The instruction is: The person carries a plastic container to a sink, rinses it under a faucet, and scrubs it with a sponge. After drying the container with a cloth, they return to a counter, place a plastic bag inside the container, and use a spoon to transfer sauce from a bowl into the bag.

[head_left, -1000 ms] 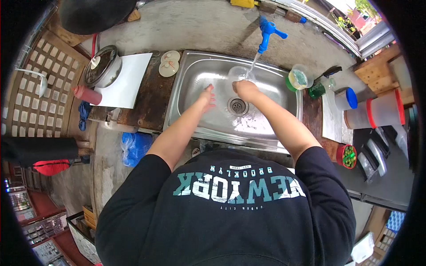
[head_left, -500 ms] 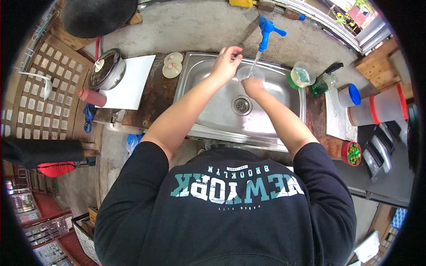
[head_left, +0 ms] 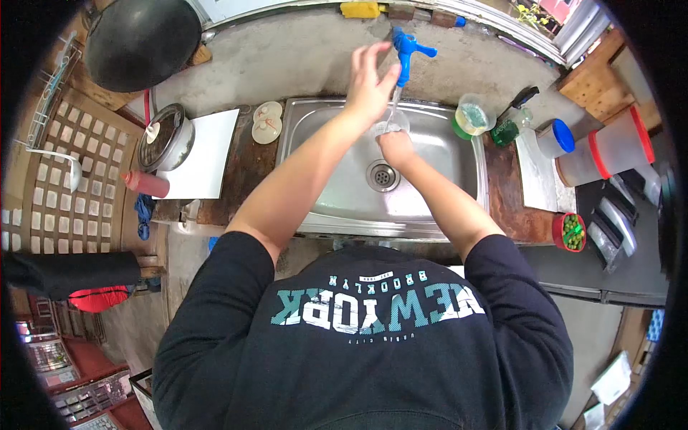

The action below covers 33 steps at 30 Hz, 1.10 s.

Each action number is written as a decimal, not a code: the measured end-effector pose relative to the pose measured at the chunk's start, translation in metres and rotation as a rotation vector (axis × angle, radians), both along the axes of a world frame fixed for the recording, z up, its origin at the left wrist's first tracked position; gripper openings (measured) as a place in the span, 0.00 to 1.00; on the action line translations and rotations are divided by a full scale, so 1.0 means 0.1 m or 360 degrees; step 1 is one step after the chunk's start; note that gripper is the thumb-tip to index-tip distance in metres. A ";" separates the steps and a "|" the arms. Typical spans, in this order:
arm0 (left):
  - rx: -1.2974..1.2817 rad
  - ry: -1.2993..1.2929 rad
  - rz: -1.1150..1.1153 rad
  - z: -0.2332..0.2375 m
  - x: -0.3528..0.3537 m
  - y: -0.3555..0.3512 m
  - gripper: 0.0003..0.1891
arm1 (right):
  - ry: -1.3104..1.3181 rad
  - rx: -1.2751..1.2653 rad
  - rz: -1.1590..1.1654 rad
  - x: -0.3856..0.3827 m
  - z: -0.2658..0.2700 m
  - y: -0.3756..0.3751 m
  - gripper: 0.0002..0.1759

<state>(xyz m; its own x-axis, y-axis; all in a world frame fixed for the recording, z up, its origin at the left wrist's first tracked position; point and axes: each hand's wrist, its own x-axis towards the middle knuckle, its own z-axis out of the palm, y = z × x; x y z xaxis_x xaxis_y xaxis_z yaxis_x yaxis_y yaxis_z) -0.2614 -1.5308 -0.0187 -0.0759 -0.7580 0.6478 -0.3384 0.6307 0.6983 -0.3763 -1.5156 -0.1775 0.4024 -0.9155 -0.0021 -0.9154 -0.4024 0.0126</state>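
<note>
Water runs from the blue faucet [head_left: 405,61] over the steel sink [head_left: 315,188]. Under the stream, my right hand [head_left: 396,147] is closed on the near rim of a clear bowl [head_left: 399,122], which is partly hidden behind that hand. My left hand [head_left: 373,84] is raised beside the faucet, its fingers apart and curved with nothing in them. The thumb and fingertips come close to the spout.
Left of the sink lie two small saucers [head_left: 267,122], a lidded pot [head_left: 172,136] and a red squeeze bottle [head_left: 147,184]. On the right stand a tub with a sponge [head_left: 473,117], a green soap bottle [head_left: 506,131], a blue-lidded container [head_left: 556,137] and a red tub of green fruits [head_left: 570,231].
My left hand has risen from above the bowl to beside the faucet. The right hand stays under the running water with the bowl. The whole view has shifted slightly.
</note>
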 end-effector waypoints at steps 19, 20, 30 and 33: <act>0.1054 0.0768 -0.0371 -1.65 0.35 0.20 0.41 | -0.1109 0.1018 -0.0007 0.13 0.37 0.24 0.31; 0.0903 0.0749 -0.0278 -1.72 0.36 0.17 0.41 | -0.1524 0.1172 0.0028 0.11 0.32 0.20 0.31; 0.1026 -0.0066 0.0305 -2.03 0.72 0.08 0.48 | -0.2331 0.1503 -0.0406 -0.46 0.61 -0.26 0.25; 0.1217 -0.0061 0.0213 -2.16 0.77 0.09 0.47 | -0.2160 0.1251 -0.0452 -0.64 0.86 -0.42 0.20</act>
<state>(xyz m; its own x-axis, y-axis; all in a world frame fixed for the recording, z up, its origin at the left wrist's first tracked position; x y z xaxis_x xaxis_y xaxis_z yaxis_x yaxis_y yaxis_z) -0.1844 -1.5214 -0.2346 0.0360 -0.9975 -0.0602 -0.4102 -0.0697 0.9093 -0.4399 -1.5578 -0.0917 0.3230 -0.9018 -0.2872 -0.1171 0.2630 -0.9577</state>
